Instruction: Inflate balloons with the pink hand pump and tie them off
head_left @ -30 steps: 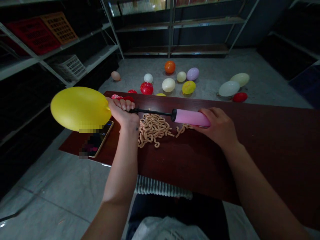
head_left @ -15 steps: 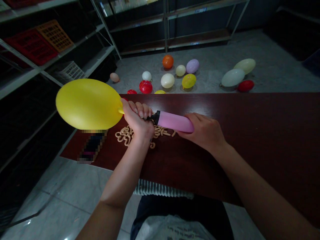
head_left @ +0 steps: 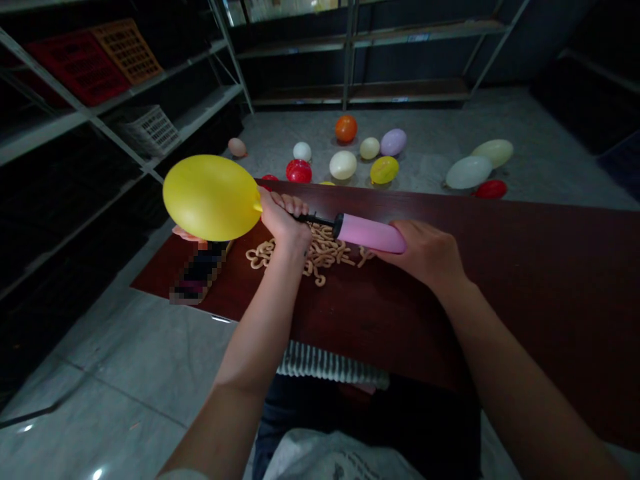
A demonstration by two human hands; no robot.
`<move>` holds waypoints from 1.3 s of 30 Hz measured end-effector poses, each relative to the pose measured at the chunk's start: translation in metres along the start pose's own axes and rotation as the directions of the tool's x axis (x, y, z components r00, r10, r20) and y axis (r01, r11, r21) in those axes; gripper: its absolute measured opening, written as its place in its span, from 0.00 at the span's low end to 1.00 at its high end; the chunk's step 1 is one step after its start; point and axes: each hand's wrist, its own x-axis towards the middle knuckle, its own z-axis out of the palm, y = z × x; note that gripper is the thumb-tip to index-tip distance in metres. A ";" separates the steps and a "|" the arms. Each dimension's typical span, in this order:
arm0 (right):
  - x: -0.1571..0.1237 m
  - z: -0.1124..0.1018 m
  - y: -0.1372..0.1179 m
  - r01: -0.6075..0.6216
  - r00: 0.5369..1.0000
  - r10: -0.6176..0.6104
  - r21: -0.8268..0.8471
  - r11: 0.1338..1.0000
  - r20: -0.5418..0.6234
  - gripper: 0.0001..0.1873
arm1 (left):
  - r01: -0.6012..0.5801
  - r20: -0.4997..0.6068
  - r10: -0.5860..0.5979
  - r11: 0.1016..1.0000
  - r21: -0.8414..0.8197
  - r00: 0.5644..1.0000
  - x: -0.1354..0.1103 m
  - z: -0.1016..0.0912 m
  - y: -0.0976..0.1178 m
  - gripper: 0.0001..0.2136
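A yellow inflated balloon is at the left, its neck reaching my left hand. That hand is closed round the balloon's neck and the front end of a balloon pump; the nozzle itself is hidden by the fingers. A black rod shows between this hand and the pump's pink barrel. My right hand is wrapped round the barrel's other end. Beneath the pump, a pile of tan curled pieces lies on the dark red table.
A blurred-out dark flat object lies at the table's left end. Beyond the far edge, several balloons rest on the floor, among them an orange balloon and a lilac balloon. Metal shelves stand behind; crates fill shelves at left.
The pink barrel and my right hand have moved right, away from my left hand, baring more black rod. The yellow balloon looks smaller and sits further right in view. The whole view has shifted slightly.
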 end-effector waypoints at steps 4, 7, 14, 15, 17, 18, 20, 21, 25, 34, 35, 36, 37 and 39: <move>-0.002 -0.001 0.017 0.025 0.999 -0.029 -0.139 0.990 -0.024 0.27 | -0.009 -0.063 0.009 1.000 -0.012 0.998 0.014 -0.005 0.011 0.23; -0.003 -0.004 0.030 0.025 0.998 -0.036 -0.196 0.980 -0.053 0.26 | -0.039 -0.097 0.038 0.999 -0.008 0.995 0.024 -0.009 0.020 0.22; -0.005 -0.009 0.037 -0.003 0.996 -0.015 -0.194 0.981 -0.092 0.24 | -0.082 -0.063 0.081 0.997 -0.010 0.995 0.028 -0.011 0.035 0.22; -0.005 -0.008 0.035 -0.006 0.996 -0.009 -0.171 0.985 -0.091 0.24 | -0.092 -0.052 0.092 0.996 -0.001 0.994 0.027 -0.010 0.036 0.22; -0.006 -0.006 0.032 -0.030 0.996 0.020 -0.124 0.992 -0.081 0.24 | -0.112 -0.033 0.113 0.994 0.018 0.993 0.024 -0.008 0.038 0.23; -0.007 -0.005 0.031 -0.043 0.997 0.036 -0.105 0.994 -0.072 0.24 | -0.119 -0.024 0.120 0.993 0.026 0.993 0.023 -0.008 0.039 0.24; -0.007 -0.003 0.030 -0.055 0.998 0.051 -0.070 0.996 -0.047 0.24 | -0.127 -0.003 0.128 0.991 0.036 0.992 0.021 -0.007 0.040 0.24; -0.007 -0.002 0.029 -0.055 0.998 0.053 -0.056 0.997 -0.037 0.24 | -0.128 0.008 0.128 0.991 0.042 0.992 0.020 -0.006 0.040 0.24; -0.007 -0.003 0.026 -0.042 0.999 0.042 0.000 0.999 0.001 0.24 | -0.113 0.055 0.110 0.992 0.058 0.992 0.012 -0.002 0.031 0.24; -0.005 -0.007 -0.004 -0.049 0.992 0.035 0.119 0.992 0.118 0.27 | 0.006 0.146 -0.026 0.991 0.133 0.989 -0.030 0.007 -0.010 0.24; -0.004 -0.008 -0.006 -0.049 0.991 0.033 0.120 0.992 0.133 0.27 | 0.012 0.144 -0.035 0.988 0.155 0.989 -0.033 0.008 -0.012 0.24; -0.004 -0.009 -0.008 -0.048 0.989 0.030 0.120 0.992 0.147 0.28 | 0.016 0.139 -0.040 0.985 0.172 0.990 -0.035 0.008 -0.014 0.24; -0.003 -0.009 -0.009 -0.049 0.987 0.030 0.119 0.992 0.157 0.28 | 0.020 0.133 -0.045 0.983 0.184 0.990 -0.035 0.008 -0.014 0.23; -0.003 -0.010 -0.009 -0.051 0.986 0.033 0.112 0.992 0.162 0.28 | 0.029 0.124 -0.054 0.981 0.190 0.991 -0.034 0.007 -0.015 0.23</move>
